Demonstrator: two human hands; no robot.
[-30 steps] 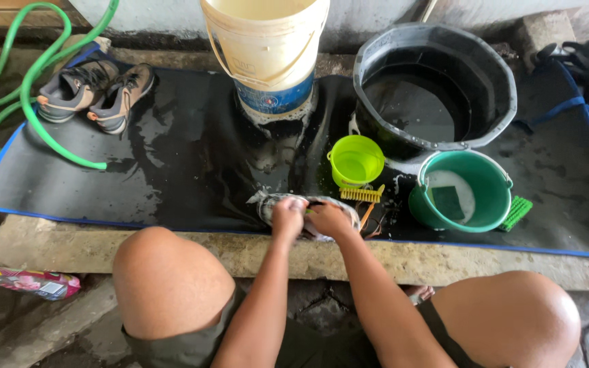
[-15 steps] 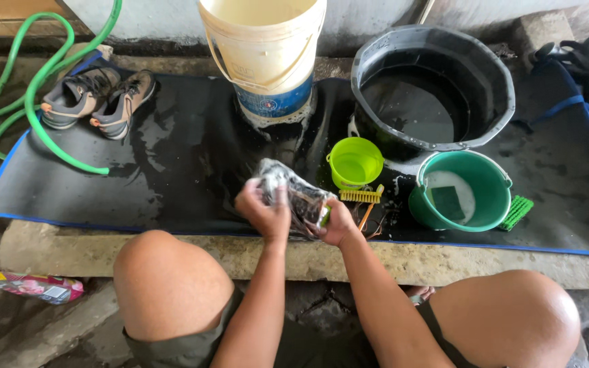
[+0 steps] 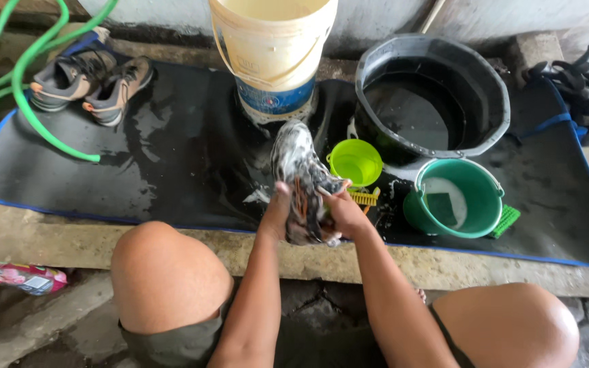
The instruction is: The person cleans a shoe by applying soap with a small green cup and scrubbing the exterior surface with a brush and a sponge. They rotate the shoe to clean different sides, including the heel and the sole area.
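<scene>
We note a wet, soapy shoe (image 3: 299,178) raised toe-up over the near edge of the black mat (image 3: 172,170), gripped at its heel end by both hands — left hand (image 3: 275,215), right hand (image 3: 344,212). The washing step looks in hand; scrubbing next would need the yellow brush (image 3: 364,197) just right. Open mat lies left — buckets crowd far and right.

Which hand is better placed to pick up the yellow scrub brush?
Right. The right hand grips the soapy shoe directly beside the yellow scrub brush; the left hand holds the shoe's far side.
</scene>
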